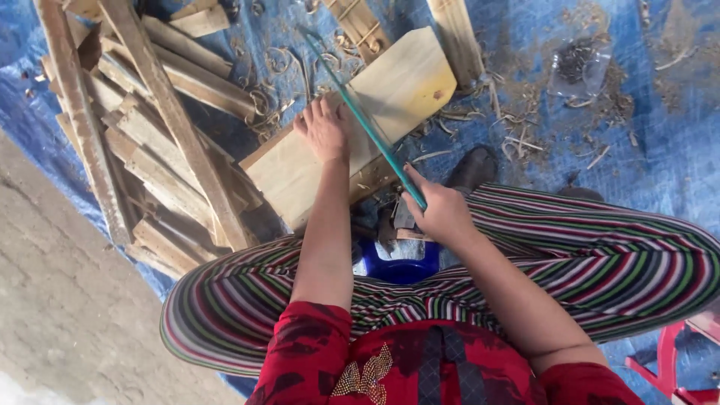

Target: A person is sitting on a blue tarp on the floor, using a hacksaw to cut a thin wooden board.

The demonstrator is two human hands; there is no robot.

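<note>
Firmly, right hand [444, 214] grips green saw [360, 116].

Single head camera, steep downward view, close over lap.

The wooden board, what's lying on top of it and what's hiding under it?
On the wooden board rest the left hand, pressed flat, and a green saw blade held by the right hand. Whatever props the board underneath is covered; only blue tarp shows around it.

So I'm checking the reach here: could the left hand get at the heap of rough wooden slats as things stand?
Probably yes: the left hand rests flat on the pale wooden board, and the heap of rough wooden slats lies right beside it, nothing between.
</note>
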